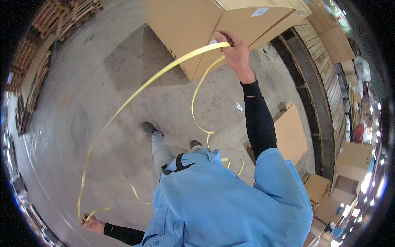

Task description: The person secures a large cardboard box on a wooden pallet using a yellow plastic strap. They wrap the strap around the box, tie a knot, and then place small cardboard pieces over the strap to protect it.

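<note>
A long yellow strap (pixel 135 93), flat like packing strapping, bows in a wide arc between my two hands. My right hand (pixel 238 55) reaches forward, its fingers closed round one part of the strap, close to the side of a large cardboard box (pixel 187 24). From that hand a second length hangs down in a loop toward my body. Out at the lower left, my left hand (pixel 94 224) is closed on the strap, and a short piece curls away from it. More strap trails in loose curls beside my legs.
Wooden pallets (pixel 68 18) are stacked at the far left. A flat cardboard piece (pixel 290 133) lies on the concrete floor to my right. Beyond it runs a dark metal beam (pixel 314 111) beside wooden slats. Several smaller boxes (pixel 354 160) stand at the right edge.
</note>
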A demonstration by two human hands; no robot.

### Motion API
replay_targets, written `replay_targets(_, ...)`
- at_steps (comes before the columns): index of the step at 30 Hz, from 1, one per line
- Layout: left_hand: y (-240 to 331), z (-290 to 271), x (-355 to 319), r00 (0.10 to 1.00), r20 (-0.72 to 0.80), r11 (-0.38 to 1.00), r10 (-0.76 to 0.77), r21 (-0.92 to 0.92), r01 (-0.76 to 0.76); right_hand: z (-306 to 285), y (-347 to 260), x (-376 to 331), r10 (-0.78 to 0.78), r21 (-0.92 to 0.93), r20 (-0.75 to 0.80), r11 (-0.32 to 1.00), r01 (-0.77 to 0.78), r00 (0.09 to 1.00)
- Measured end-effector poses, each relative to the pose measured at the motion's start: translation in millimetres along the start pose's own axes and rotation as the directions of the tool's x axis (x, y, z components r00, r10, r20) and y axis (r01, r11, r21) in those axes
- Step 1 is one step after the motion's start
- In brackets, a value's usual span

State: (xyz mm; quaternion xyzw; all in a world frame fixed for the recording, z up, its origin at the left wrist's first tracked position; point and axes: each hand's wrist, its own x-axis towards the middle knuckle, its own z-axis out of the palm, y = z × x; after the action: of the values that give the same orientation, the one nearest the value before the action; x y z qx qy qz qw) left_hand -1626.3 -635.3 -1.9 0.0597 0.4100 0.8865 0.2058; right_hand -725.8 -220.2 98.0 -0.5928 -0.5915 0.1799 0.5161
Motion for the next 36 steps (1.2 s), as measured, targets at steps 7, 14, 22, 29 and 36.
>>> replay_targets(7, -241, 233, 194, 0.985, 0.017, 0.836, -0.171, 0.532, 0.136, 92, 4, 41, 0.253, -0.165, -0.179, 0.945, -0.282, 0.951)
replay_targets(14, -356, 558, 228, 0.881, 0.439, 0.755, -0.175, 0.634, -0.166, 92, 30, 37, 0.370, -0.190, -0.546, 0.819, -0.542, 0.751)
replay_targets(22, -466, 701, 418, 0.258, 0.960, -0.203, -0.106, 0.233, -0.951, 135, 45, 83, 0.225, -0.313, -0.767, 0.686, -0.656, 0.601)
replay_targets(29, -555, 830, 493, 0.639, 0.737, 0.042, -0.222, 0.662, -0.749, 356, 36, 199, 0.447, 0.296, -0.607, 0.894, -0.336, 0.657)
replay_targets(36, -725, 954, 490, 0.515, 0.810, 0.458, -0.280, 0.584, -0.670, 482, 31, 296, 0.477, 0.033, -0.450, 0.854, -0.519, 0.755)
